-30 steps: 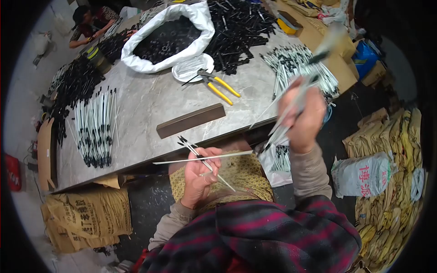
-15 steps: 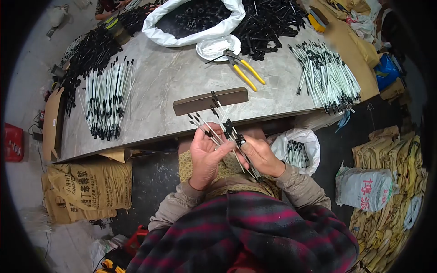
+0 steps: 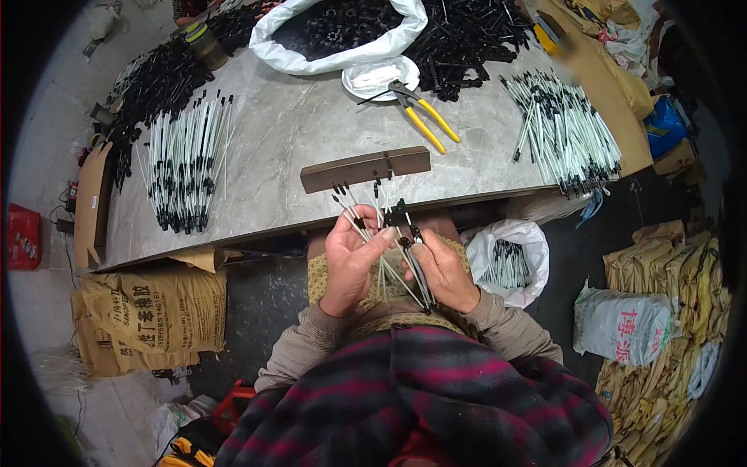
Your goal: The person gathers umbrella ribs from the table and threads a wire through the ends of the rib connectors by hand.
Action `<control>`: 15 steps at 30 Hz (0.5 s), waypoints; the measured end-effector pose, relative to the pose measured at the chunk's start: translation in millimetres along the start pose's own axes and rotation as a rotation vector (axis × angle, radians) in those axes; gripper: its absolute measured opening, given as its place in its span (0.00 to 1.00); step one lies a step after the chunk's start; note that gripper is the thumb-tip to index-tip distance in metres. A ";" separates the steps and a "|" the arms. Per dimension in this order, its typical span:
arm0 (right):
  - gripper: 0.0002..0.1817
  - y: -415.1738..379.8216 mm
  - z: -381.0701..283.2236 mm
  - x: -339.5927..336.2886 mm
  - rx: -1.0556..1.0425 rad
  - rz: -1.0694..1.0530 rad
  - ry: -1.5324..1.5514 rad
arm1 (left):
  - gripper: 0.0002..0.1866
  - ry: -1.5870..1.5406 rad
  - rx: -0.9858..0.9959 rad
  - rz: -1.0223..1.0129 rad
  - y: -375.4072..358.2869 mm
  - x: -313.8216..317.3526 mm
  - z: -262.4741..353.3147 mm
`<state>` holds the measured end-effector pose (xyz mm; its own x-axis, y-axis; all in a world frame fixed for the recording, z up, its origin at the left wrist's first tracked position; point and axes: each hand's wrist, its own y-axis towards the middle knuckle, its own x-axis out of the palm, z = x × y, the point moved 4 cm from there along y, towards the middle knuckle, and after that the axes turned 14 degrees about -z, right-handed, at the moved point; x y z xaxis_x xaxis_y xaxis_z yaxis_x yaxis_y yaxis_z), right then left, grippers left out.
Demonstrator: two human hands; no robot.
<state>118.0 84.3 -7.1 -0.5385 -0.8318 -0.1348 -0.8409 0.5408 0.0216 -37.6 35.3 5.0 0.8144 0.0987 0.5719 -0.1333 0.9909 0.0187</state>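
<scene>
Over my lap, just in front of the table edge, both hands are closed on thin rods. My left hand (image 3: 350,253) grips several white rods (image 3: 355,215) with black tips, fanned up toward the table. In my right hand (image 3: 442,268) is a small bundle of rods with black plastic fittings (image 3: 398,214), pinched between thumb and fingers. The two groups cross close together between my hands, and the left thumb is near the fittings. Which rods touch which hand is partly hidden. Beyond them a brown bar (image 3: 366,169) lies along the table edge.
On the grey table (image 3: 264,132) lie white rod piles at left (image 3: 187,163) and right (image 3: 566,132). Behind are a white sack (image 3: 268,50) of black parts, a small dish (image 3: 369,78) and yellow-handled pliers (image 3: 426,121). An open bag (image 3: 533,241) of rods stands right of my lap.
The rods between my hands have separated: the left group now leans apart from the right bundle. The right hand has shifted slightly, and the view has moved a little.
</scene>
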 end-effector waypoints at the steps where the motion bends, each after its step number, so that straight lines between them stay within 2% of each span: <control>1: 0.12 0.2 -1.2 2.1 0.007 0.002 0.026 | 0.18 -0.008 -0.009 0.002 0.2 2.0 2.6; 4: 0.11 1.1 -2.8 8.0 0.029 0.033 0.112 | 0.19 0.026 0.014 -0.001 1.2 -4.6 -1.6; 11: 0.12 1.7 9.9 16.1 0.014 -0.014 0.102 | 0.18 0.057 0.008 0.007 -0.9 -7.7 3.6; 15: 0.14 3.7 13.2 18.8 -0.023 0.002 0.095 | 0.16 -0.033 -0.106 -0.062 -3.0 -8.1 4.5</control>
<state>105.5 72.3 -22.7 -0.5421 -0.8393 -0.0404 -0.8401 0.5405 0.0448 -46.3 31.2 4.0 0.8001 0.0355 0.5988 -0.0215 0.9993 -0.0306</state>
